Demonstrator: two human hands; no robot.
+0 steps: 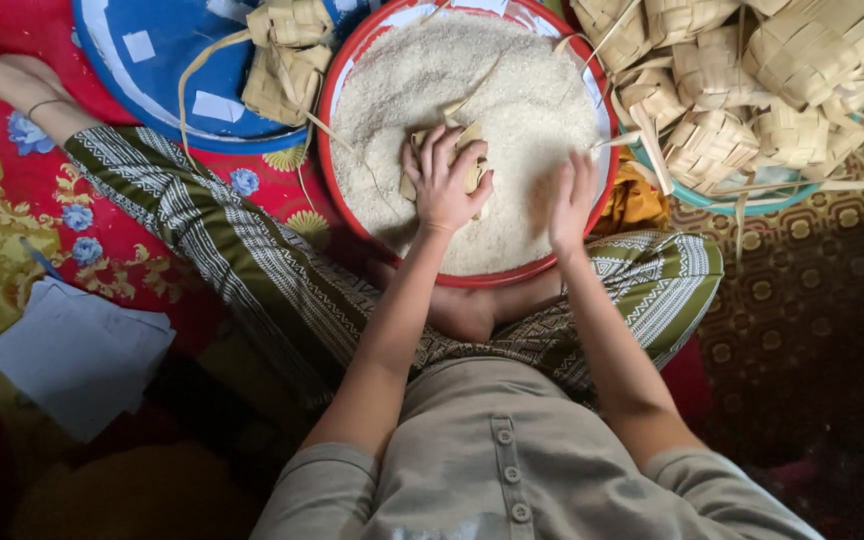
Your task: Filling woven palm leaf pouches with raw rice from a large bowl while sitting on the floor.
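A red round basin [352, 60] full of white rice [472, 80] sits on the floor in front of my crossed legs. My left hand [442, 180] is closed around a small woven palm-leaf pouch [462, 135] held in the rice near the basin's middle. My right hand [572, 200] lies on its edge in the rice just right of the pouch, fingers together and slightly cupped, holding nothing that I can see.
A heap of several woven leaf pouches [752, 90] fills a teal basin at the upper right. A blue tray [152, 70] with two pouches [287, 55] lies at upper left. White cloth or paper [77, 350] rests on the red patterned mat at left.
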